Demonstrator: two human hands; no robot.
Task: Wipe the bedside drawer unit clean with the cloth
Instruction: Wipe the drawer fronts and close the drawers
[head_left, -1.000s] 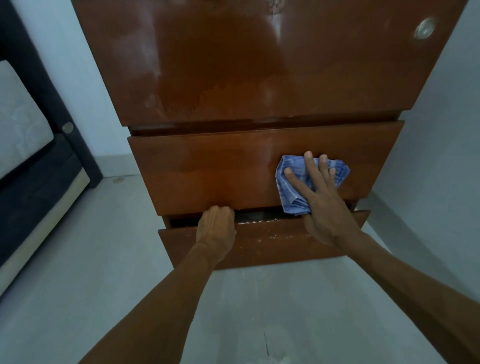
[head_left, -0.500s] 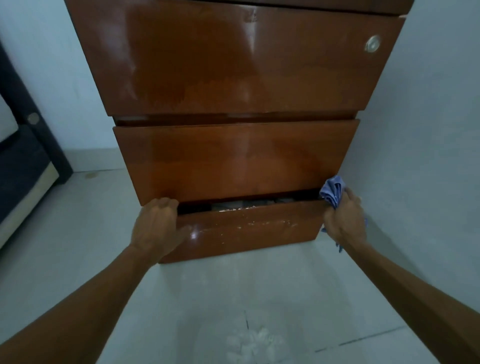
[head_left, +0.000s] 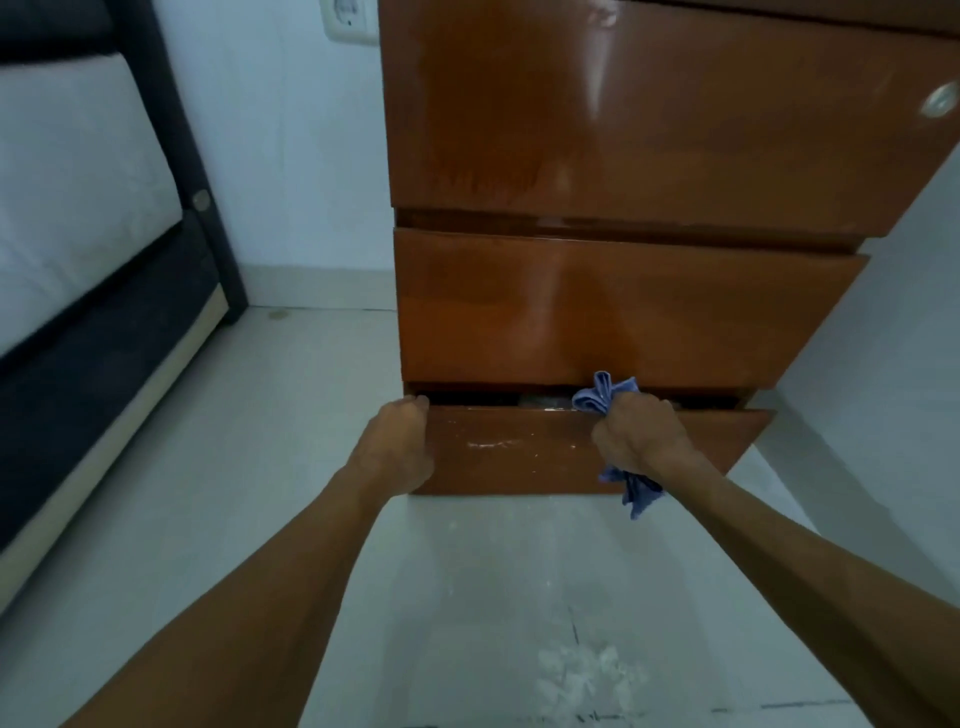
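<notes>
Drawer unit (head_left: 623, 156) upright frame right; right hand (head_left: 636, 436) fingers clamped on cloth (head_left: 602, 395), bunched vertical; left hand (head_left: 397, 447) fingers curled on bottom drawer (head_left: 519, 452) edge; tiled floor (head_left: 260, 467), bed (head_left: 78, 208) left.

One camera only, worn on the person's head — it looks forward and down, close in on the drawer unit (head_left: 613, 291), both forearms reaching away from it, floor (head_left: 208, 493) below, bed (head_left: 78, 234) at the left edge

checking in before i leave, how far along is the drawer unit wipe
Partway. The top drawer front and middle drawer front look glossy, apparently wiped. In hand: the right hand grips the blue cloth at the bottom drawer's top edge, while the left hand holds its corner. Left: white specks on that front.
</notes>
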